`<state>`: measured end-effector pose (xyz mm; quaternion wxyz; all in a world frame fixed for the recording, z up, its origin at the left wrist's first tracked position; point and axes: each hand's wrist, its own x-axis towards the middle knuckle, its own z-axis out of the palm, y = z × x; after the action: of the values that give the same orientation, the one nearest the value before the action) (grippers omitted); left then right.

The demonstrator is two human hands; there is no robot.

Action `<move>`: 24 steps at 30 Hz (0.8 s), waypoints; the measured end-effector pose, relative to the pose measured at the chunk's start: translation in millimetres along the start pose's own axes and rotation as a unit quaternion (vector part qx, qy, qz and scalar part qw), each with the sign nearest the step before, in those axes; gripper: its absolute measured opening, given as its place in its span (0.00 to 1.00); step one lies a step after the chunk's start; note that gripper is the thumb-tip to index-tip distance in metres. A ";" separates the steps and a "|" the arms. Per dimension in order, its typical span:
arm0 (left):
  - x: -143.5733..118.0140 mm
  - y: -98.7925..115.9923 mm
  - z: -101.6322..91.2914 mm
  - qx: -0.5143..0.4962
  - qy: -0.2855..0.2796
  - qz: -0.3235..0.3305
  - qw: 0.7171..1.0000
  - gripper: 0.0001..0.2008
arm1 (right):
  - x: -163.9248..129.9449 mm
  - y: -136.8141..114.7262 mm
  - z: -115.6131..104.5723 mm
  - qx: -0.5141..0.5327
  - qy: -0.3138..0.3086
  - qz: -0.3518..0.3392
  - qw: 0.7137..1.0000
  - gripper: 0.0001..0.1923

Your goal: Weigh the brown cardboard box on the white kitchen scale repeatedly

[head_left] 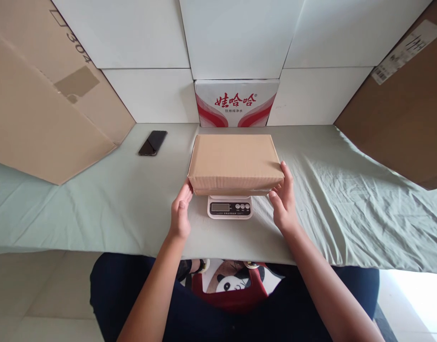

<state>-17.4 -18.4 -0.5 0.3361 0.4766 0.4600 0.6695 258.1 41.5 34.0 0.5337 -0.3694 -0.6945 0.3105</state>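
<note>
A closed brown cardboard box [236, 156] sits on or just over a small white kitchen scale [230, 209]; the box hides the scale's platform, so contact cannot be made out. My left hand [181, 211] presses its fingers against the box's lower left side. On the right side, my right hand [284, 202] grips the box, fingers along its side and thumb near the front lower corner. The scale's display and buttons face me, and no digits are readable on the display.
A black phone [153, 143] lies on the grey-green cloth [133, 199], left of the box. Behind stands a white and red carton [236, 104] against white panels [236, 38]. Large cardboard boxes flank the table on the left [54, 109] and right [403, 114].
</note>
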 end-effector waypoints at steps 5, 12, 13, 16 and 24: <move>-0.2 -1.1 0.3 -0.001 0.007 -0.009 1.000 0.43 | -0.1 0.7 0.1 0.004 0.003 0.000 1.000 0.37; -0.9 0.0 1.3 0.000 0.004 -0.017 1.000 0.42 | -1.1 3.5 0.0 0.016 0.003 0.018 1.000 0.38; -0.9 0.0 1.3 0.001 0.003 -0.017 1.000 0.42 | -1.2 3.9 -0.1 0.018 0.003 0.022 1.000 0.38; -1.0 -1.0 1.0 0.001 0.002 -0.019 1.000 0.42 | -1.4 4.5 -0.1 0.025 0.000 0.029 0.999 0.38; -1.1 -0.6 1.1 0.002 -0.001 -0.019 1.000 0.42 | -1.0 2.1 0.2 0.029 0.005 0.023 0.999 0.37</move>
<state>-15.9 -18.9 -1.3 0.3483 0.4687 0.4702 0.6617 258.4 41.7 31.7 0.5407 -0.3712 -0.6738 0.3402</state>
